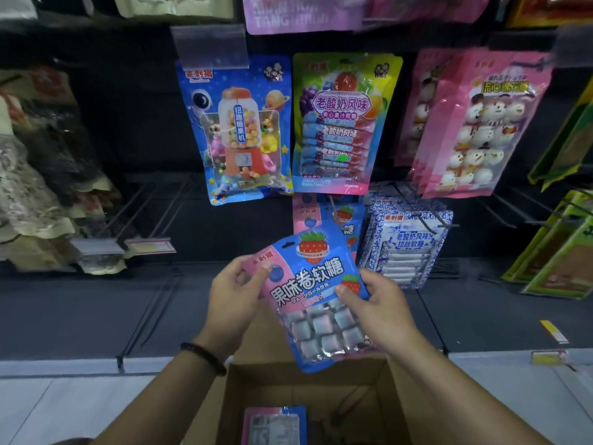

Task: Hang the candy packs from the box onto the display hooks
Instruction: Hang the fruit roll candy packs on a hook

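Nearest, the cardboard box [321, 399] stands open with at least one more pack [272, 425] lying inside, so work is left. Above it the left hand [234, 293] and right hand [382, 306] both have their fingers closed on a blue-and-pink candy pack [316, 300], tilted and not yet hung. Just beyond, matching packs [333, 216] already hang on a hook, beside blue-white packs [407, 245] to the right
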Demonstrator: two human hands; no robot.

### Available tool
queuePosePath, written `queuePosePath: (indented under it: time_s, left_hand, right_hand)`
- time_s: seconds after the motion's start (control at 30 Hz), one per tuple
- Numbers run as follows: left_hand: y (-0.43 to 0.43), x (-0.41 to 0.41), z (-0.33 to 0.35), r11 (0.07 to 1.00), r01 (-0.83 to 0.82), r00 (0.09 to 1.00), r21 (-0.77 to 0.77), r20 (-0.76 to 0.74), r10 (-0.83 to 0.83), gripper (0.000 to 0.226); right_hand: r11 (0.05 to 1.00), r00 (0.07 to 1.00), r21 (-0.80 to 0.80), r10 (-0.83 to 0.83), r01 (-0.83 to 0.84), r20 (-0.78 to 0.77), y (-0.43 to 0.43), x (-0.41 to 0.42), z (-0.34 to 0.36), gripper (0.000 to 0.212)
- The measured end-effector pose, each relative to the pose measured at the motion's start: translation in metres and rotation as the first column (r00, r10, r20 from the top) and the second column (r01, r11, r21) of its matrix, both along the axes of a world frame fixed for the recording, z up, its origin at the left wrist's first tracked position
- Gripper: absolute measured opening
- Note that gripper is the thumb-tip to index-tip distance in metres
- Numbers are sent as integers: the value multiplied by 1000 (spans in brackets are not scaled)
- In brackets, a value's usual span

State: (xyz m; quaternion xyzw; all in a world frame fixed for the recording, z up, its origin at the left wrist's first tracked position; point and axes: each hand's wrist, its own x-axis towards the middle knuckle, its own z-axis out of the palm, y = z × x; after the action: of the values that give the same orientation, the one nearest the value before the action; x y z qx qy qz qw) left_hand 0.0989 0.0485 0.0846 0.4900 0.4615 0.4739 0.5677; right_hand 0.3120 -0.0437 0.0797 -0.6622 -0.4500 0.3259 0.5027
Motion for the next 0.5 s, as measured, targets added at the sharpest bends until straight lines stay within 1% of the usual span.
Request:
queuePosePath:
  time_s: [0.1,0.23,0.3,0.37,0.47,0.5]
  left_hand:
    - [3,3,-1,1000,14,999,-27,45,-13,13]
    - [-3,19,-5,995,83,992,-56,96,-77,15]
    - [-9,32,-12,991,91,991,-93,111,-81,16]
    - [-10,43,-19,986,98,991,-133,103,-85,17]
    - [7,53,-23,984,95,995,-153,52,-88,16]
    - [14,57,-20,985,86,996,-149,38,-82,15]
  right_hand:
    - [995,999,-93,30,-28,17,0,3,-5,13]
    - [998,992,38,-41,46,-121,1,2,3,10]
    - [995,986,31,-91,96,-138,4,5,7,15]
    - [995,983,-45,-97,91,-155,11,15,7,21]
    - [967,947,-250,-129,54,-294,26,32,13,25]
    - [958,943,-284,-139,50,-301,33,38,13,25]
